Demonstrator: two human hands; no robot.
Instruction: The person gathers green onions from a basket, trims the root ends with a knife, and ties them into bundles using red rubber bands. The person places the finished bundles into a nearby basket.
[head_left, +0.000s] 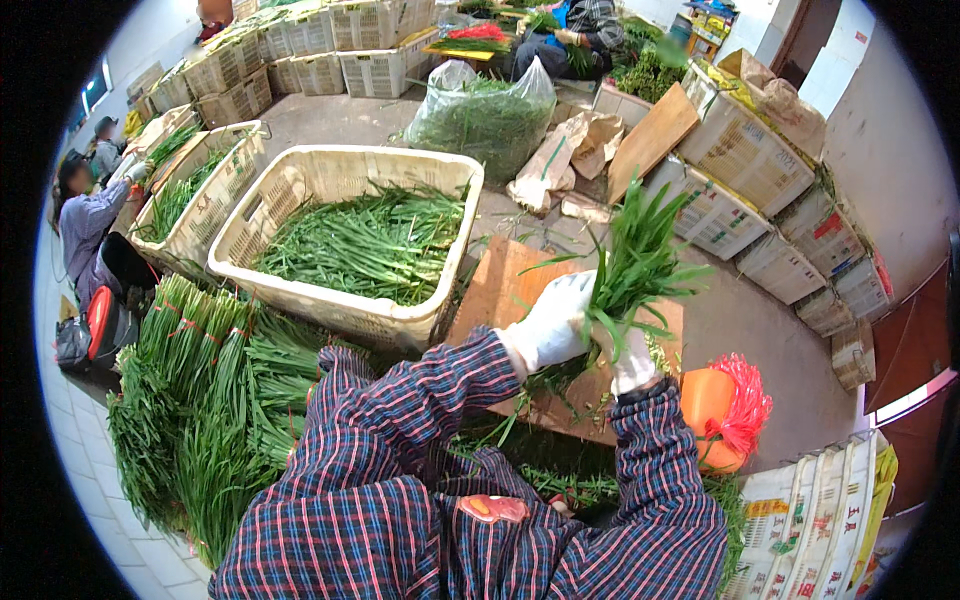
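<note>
A bunch of leafy garlic chives (637, 255) is held upright above a wooden board (495, 285), its leaf tips fanning to the right. My left hand (556, 319), in a white glove, grips the bunch from the left side. Lower down, my white-gloved right hand (631, 360) is closed around it, partly covered by drooping leaves. Cut bits and loose leaves lie on the board under both hands. Beside the board stands a cream plastic crate (349, 300) holding loose chives (367, 240). Tied chive bundles (195, 322) are piled at my left.
An orange container (705, 405) with red plastic ties (742, 405) stands right of the board. Beyond are a clear plastic bag of greens (480, 127), paper sacks (551, 161) and a leaning plank (652, 142). Stacked crates (731, 142) line the right wall. Other people work at the left and back.
</note>
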